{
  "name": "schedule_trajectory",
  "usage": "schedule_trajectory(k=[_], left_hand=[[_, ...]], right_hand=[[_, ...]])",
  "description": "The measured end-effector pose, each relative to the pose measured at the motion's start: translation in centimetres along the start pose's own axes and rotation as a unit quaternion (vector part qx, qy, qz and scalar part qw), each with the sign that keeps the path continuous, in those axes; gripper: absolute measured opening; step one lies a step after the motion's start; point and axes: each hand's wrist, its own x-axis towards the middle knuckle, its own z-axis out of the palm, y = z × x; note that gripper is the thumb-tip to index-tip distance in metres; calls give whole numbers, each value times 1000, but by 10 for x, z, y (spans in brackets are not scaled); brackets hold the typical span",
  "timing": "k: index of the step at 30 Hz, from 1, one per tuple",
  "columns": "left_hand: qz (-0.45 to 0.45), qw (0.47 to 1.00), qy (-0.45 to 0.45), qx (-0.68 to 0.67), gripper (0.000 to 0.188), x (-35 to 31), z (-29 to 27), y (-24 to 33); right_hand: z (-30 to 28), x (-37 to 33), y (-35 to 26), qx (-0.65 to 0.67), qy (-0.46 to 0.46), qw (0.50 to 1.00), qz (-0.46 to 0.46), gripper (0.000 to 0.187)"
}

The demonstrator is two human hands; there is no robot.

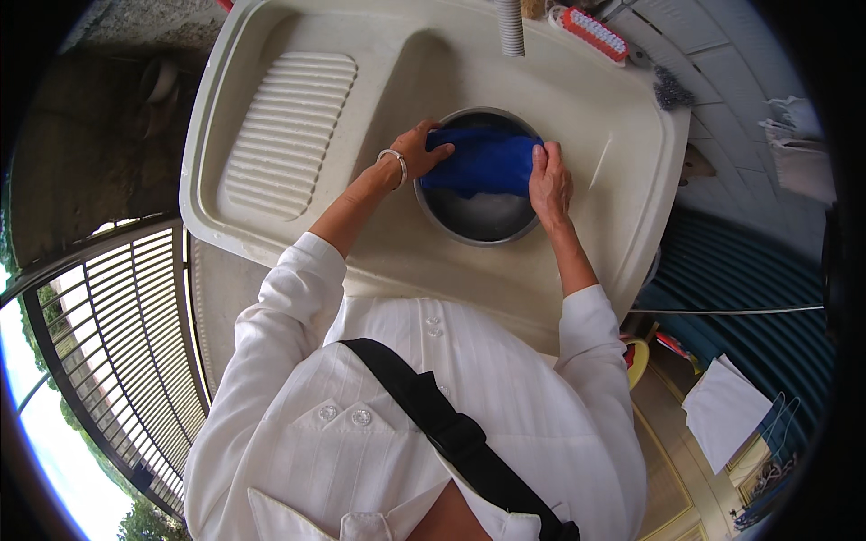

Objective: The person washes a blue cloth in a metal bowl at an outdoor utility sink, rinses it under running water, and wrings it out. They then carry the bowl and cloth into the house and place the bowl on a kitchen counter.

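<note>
In the head view, a blue cloth (483, 164) is held stretched between two bare hands, over the mouth of a round metal basin (478, 242). Its left end is gripped by the left hand (418, 155), with the thumb laid on the near side; its right end is pinched between thumb and closed fingers of the right hand (550, 185). By being held at opposite ends, the cloth is apparently kept spread rather than bunched, and any drips would probably be caught by the basin below. Whether water lies in the basin's greyish bottom cannot be told for certain. The basin is set in the deeper part of a pale sink (577, 99), where spills would likely be contained, and within easy reach of both arms. To the left, the ribbed washboard (289, 135) is left uncovered. A red-and-white brush (593, 36) is placed on the far rim, presumably to be kept handy yet clear of the hands.
</note>
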Motion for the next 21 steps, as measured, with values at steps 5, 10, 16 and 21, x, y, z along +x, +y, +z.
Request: schedule_trajectory(k=[5, 10, 16, 21], left_hand=[[35, 997, -6, 66, 59, -6, 34, -21], [-63, 994, -24, -89, 57, -21, 52, -9], [-300, 795, -108, -516, 51, -25, 63, 5], [-196, 732, -197, -622, 30, -30, 62, 19]], right_hand=[[97, -8, 61, -115, -146, 982, -43, 34], [82, -20, 25, -38, -154, 987, -38, 27], [-42, -39, -93, 479, -276, 833, 1, 22], [-56, -14, -84, 517, -207, 831, -10, 20]])
